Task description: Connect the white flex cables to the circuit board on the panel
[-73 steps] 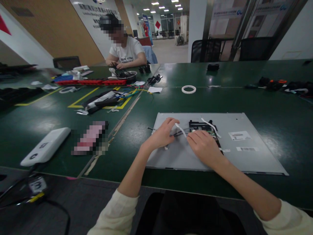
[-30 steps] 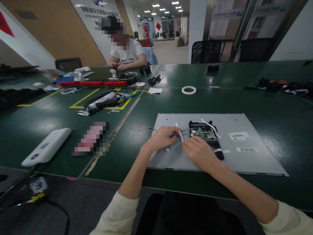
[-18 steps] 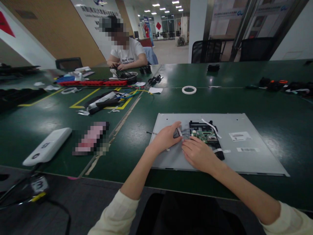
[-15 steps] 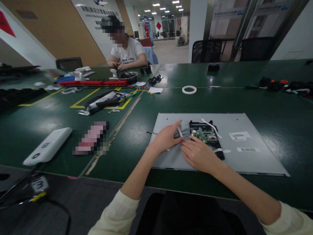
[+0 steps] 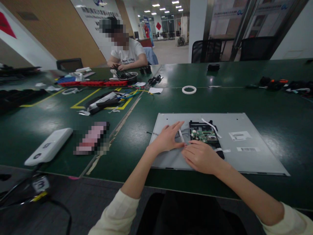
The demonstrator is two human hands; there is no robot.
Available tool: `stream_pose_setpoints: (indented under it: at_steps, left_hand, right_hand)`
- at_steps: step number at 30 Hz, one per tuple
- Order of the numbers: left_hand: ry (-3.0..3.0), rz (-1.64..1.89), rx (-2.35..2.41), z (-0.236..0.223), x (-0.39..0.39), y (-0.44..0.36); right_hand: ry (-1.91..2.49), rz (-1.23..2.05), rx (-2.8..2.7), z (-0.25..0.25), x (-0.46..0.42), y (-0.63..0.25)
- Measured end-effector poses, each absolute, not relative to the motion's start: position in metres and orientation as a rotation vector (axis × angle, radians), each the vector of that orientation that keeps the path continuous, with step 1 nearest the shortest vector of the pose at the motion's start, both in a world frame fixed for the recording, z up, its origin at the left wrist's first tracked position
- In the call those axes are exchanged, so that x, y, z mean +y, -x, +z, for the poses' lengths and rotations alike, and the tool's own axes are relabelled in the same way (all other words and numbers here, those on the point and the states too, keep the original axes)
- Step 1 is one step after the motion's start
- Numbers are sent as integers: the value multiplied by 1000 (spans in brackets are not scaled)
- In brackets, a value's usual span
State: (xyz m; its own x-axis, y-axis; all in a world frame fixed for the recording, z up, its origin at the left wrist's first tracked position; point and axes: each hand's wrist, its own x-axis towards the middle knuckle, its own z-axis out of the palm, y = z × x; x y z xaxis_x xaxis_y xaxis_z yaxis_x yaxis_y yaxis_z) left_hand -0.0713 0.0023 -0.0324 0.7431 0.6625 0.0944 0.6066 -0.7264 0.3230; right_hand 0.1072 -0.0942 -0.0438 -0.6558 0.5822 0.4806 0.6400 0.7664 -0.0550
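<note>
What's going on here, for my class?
A person's left hand is spread beside a white strip crossing grey cables on a grey panel; the right hand is at the strip's near end, its grip unclear. A circuit board sits on the panel beyond that hand. The panel lies on a green table.

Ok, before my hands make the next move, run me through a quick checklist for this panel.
1. Gray panel flat on the green table: ok.
2. Circuit board facing up: ok.
3. White tape strip lying across the gray cables: ok.
4. Strip's near end stuck down: cannot tell, the left hand and right hand hide it.
5. Cable tip inside the panel's edge: not ok, it sticks out.
</note>
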Motion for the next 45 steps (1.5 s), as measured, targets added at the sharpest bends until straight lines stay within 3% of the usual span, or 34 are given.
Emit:
stream_pose_setpoints:
  at_steps: [5,10,23,45]
  left_hand:
    - [-2645,335,984,-22,-2,70]
    - [-2599,658,1156,-19,7,73]
    - [-2455,1265,1387,-16,19,86]
    - [-2432,1184,1434,-24,22,90]
  right_hand:
    - [827,-103,-2509,-40,-96,-111]
    - [707,85,-2609,-33,-102,-108]
    - [1066,135,-2648,-37,-106,-105]
    - [1906,-155,-2188,-68,-36,-176]
